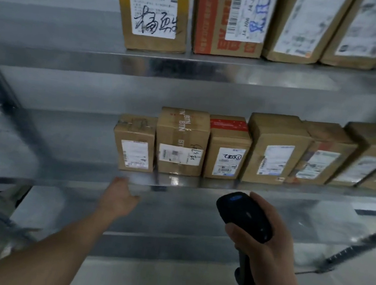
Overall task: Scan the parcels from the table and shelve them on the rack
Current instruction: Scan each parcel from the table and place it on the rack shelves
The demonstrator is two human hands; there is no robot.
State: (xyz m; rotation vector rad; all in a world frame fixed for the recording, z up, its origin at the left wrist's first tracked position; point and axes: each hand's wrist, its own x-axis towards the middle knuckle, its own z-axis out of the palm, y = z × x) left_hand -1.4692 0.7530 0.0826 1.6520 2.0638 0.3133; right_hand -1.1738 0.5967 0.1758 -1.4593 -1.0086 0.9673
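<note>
A metal rack (67,173) fills the view. On its middle shelf stands a row of several brown cardboard parcels. The leftmost is a small box (134,143) with a white label, beside a taller taped box (181,141). My left hand (119,196) reaches toward the shelf's front edge just below the small box, fingers relaxed, holding nothing. My right hand (261,246) grips a black barcode scanner (244,215) by its handle, its head pointing up toward the shelf edge.
The upper shelf carries larger parcels, among them a yellow-taped box (153,7) with handwriting and an orange-printed box (230,17). The left part of the middle shelf (61,133) holds nothing. A lower shelf and grey floor lie below.
</note>
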